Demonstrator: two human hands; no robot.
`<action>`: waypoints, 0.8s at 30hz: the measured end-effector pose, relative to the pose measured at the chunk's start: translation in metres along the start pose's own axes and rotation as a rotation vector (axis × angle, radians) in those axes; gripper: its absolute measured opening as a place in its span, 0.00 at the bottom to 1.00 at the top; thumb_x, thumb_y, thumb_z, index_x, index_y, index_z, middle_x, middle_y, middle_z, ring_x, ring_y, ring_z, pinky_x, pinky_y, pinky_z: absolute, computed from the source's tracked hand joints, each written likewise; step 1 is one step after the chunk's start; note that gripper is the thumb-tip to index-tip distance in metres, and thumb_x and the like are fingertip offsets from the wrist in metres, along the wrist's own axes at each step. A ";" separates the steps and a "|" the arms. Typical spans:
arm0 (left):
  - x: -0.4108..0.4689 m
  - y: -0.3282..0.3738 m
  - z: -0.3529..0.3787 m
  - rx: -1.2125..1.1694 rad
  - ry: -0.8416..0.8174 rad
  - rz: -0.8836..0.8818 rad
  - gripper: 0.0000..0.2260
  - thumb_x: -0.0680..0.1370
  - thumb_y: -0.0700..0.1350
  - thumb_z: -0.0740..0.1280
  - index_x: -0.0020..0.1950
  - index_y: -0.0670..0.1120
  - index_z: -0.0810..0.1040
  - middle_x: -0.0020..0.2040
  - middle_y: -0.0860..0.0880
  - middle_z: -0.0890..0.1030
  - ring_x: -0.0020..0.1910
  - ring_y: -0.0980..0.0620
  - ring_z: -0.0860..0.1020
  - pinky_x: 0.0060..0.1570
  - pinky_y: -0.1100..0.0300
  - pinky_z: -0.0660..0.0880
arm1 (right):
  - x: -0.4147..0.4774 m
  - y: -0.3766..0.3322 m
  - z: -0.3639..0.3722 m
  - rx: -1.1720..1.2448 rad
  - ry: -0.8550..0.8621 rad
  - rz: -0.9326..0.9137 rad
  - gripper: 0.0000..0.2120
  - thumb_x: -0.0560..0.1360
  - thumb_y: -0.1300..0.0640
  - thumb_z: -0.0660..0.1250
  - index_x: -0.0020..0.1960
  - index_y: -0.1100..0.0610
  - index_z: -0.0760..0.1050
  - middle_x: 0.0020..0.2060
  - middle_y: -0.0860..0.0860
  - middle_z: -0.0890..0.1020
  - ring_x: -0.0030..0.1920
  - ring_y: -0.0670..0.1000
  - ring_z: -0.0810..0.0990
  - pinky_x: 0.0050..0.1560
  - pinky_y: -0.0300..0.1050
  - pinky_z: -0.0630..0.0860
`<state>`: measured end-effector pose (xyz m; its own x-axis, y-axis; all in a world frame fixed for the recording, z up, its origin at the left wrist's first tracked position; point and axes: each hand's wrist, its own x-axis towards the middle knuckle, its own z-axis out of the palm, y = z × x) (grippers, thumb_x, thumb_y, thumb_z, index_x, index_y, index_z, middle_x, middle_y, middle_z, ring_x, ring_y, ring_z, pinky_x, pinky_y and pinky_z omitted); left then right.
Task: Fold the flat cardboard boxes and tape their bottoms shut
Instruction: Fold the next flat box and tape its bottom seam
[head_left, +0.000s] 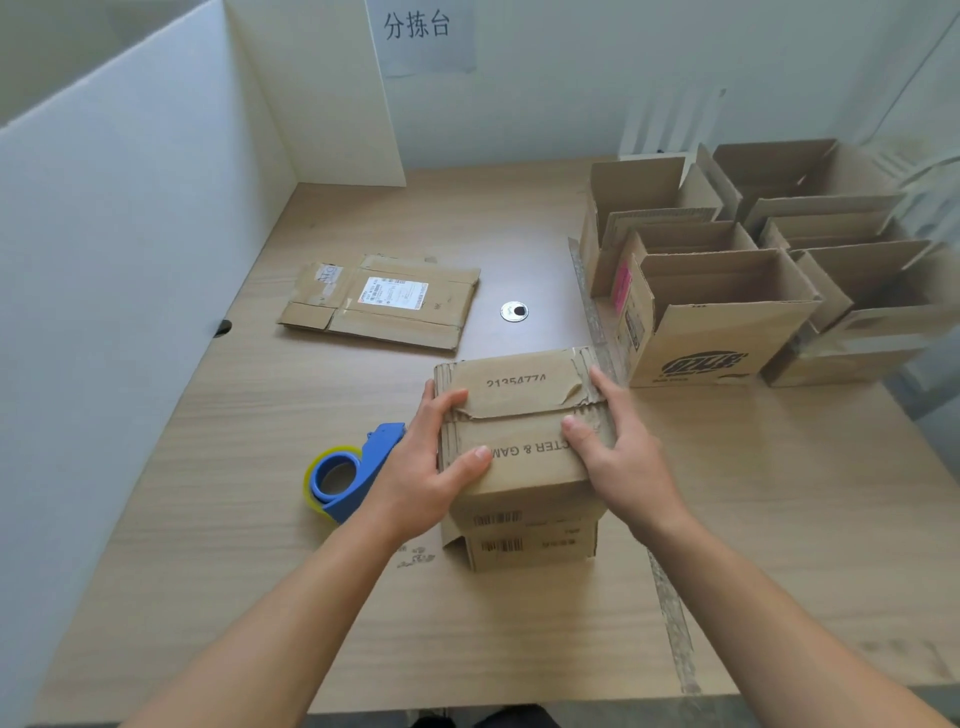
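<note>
Partly behind left hand (422, 470) on box (519, 402): dispenser (347, 470)

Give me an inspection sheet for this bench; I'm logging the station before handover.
Surface: wooden table, old tape strips stuck on it.
Job's things: box with flaps folded in, no fresh tape visible on the seam; flat box behind it to the left; tape dispenser left of the box; open boxes grouped at right.
Clutter: metal disc set in the table.
Hands: left hand and right hand grip the box from either side, thumbs on the flaps.
Cables: nothing seen.
Surroundings: white partition at left; paper sign on the back wall.
</note>
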<state>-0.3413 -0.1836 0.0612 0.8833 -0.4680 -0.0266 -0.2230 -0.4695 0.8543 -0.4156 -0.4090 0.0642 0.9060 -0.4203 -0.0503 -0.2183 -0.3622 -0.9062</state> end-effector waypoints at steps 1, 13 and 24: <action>-0.002 0.000 -0.001 -0.001 0.012 -0.002 0.25 0.69 0.67 0.66 0.64 0.76 0.60 0.77 0.53 0.63 0.70 0.56 0.70 0.68 0.52 0.70 | 0.000 -0.001 0.002 0.004 -0.001 0.004 0.29 0.76 0.43 0.68 0.74 0.34 0.60 0.67 0.37 0.72 0.67 0.43 0.70 0.66 0.41 0.66; -0.023 -0.031 0.024 0.016 0.073 -0.104 0.26 0.78 0.55 0.68 0.73 0.55 0.63 0.70 0.55 0.69 0.68 0.55 0.70 0.66 0.58 0.66 | -0.006 0.002 0.012 -0.071 -0.102 -0.016 0.28 0.79 0.50 0.67 0.77 0.43 0.62 0.73 0.43 0.69 0.72 0.43 0.66 0.72 0.38 0.61; -0.035 -0.055 0.011 0.146 0.104 -0.115 0.25 0.76 0.56 0.70 0.72 0.60 0.67 0.79 0.55 0.58 0.73 0.70 0.59 0.69 0.65 0.59 | -0.022 0.030 0.050 -0.161 -0.183 -0.013 0.29 0.83 0.50 0.60 0.80 0.51 0.54 0.79 0.50 0.57 0.79 0.49 0.53 0.77 0.43 0.51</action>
<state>-0.3649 -0.1497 0.0094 0.9425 -0.3288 -0.0590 -0.1692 -0.6223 0.7642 -0.4242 -0.3687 0.0167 0.9566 -0.2621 -0.1276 -0.2478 -0.5008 -0.8293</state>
